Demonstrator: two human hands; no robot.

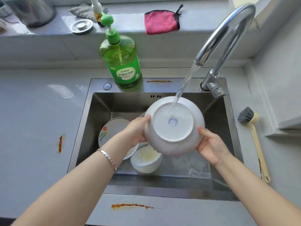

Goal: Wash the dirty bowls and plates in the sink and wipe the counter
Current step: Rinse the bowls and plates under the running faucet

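Item: large white bowl (174, 126), centre of the frame, held over the sink (104, 108) with its underside facing up and a blue stamp on the base.
Left hand (136, 129): grips the bowl's left rim, thumb on the outer wall. A silver bracelet (106, 156) sits on that wrist.
Right hand (210, 144): grips the lower right rim, thumb on the outer wall. The two hands are apart, on opposite sides of the bowl.
Faucet (228, 30), upper right: running, and its water stream (185, 82) lands on the bowl's base.
In the sink, below and left of the held bowl: a small blue-rimmed bowl (146, 160) with pale residue, and a flower-patterned plate (110, 129) leaning partly behind the left hand.
Sink's back edge: green dish soap bottle (121, 62) with a pump.
Ledge, top centre: pink cloth (161, 22).
Counter (32, 119): grey, with orange stains at left (60, 144) and bottom centre (130, 206).
Right edge: long-handled brush (250, 123), lying flat.
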